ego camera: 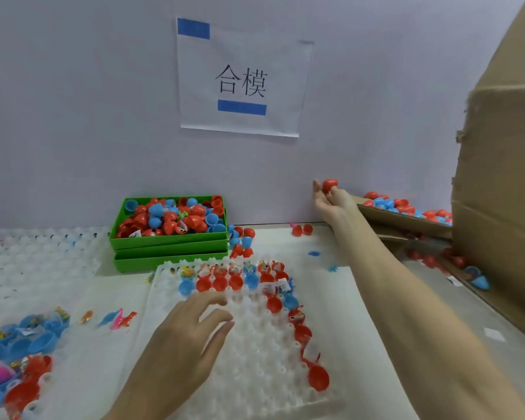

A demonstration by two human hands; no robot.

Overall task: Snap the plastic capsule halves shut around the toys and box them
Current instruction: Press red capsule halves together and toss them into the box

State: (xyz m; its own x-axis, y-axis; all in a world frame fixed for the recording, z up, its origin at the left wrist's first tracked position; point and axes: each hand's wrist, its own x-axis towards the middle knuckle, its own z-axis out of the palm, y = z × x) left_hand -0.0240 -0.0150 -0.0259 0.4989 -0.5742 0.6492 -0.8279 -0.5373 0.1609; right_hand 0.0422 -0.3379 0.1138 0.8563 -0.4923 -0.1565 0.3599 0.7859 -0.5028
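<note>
My right hand [334,201] is stretched out to the far right, palm up, with a closed red capsule [329,185] at its fingertips, just beside the cardboard box [406,219] that holds several red and blue capsules. My left hand [188,338] hovers over the white holder tray [255,344] with fingers loosely spread and nothing in it. Red and blue capsule halves [225,281] with small toys sit in the tray's far rows and down its right column.
A green bin [170,241] full of capsule halves stands behind the tray, on a second green bin. More white trays lie at the left, one with blue and red halves [28,344]. Loose toys [119,319] and capsules [302,230] lie on the table. A tall cardboard flap [497,177] rises at right.
</note>
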